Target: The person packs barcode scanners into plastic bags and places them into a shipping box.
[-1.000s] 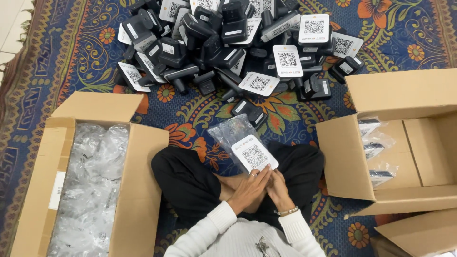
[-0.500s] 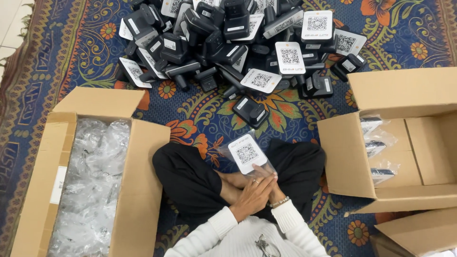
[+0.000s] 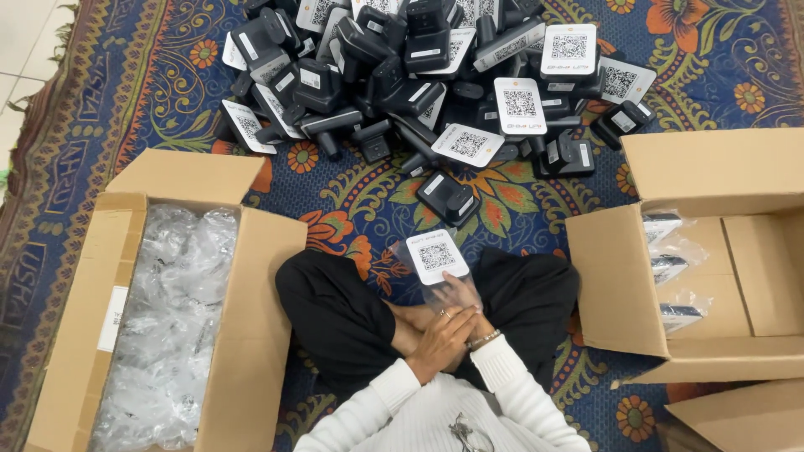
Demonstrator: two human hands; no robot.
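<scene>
A small white square card with a black printed code pattern on its face (image 3: 436, 256), seemingly the face of a device inside a clear plastic bag (image 3: 456, 289), sits just above the person's lap, near the middle of the scene, face up and slightly tilted. Both hands meet right below it. The left hand (image 3: 440, 339) lies on top, fingers closed loosely around the near end of the bag. The right hand (image 3: 469, 322), with a beaded bracelet on the wrist, is tucked partly under the left one and against the bag; how firmly its fingers close cannot be told, since the left hand hides most of them. White knitted sleeves (image 3: 519, 393) run back towards the near edge, and the crossed legs in black trousers (image 3: 343, 310) spread to the left and right of the hands.

Just beyond the card, a single black plastic device (image 3: 448, 197) lies alone on the patterned blue, orange and green woven rug (image 3: 117, 100). Further away, along the far edge, a big heap of similar black devices and white code cards (image 3: 419, 75) is piled up.

To the left, touching the left knee, stands an open brown cardboard box (image 3: 255, 301) filled with crumpled clear plastic bags (image 3: 167, 326). To the right, near the right knee, another open brown cardboard box (image 3: 620, 285) holds a few bagged devices (image 3: 670, 268) stood along its left side. The corner of a third cardboard box (image 3: 737, 418) shows at the near right.
</scene>
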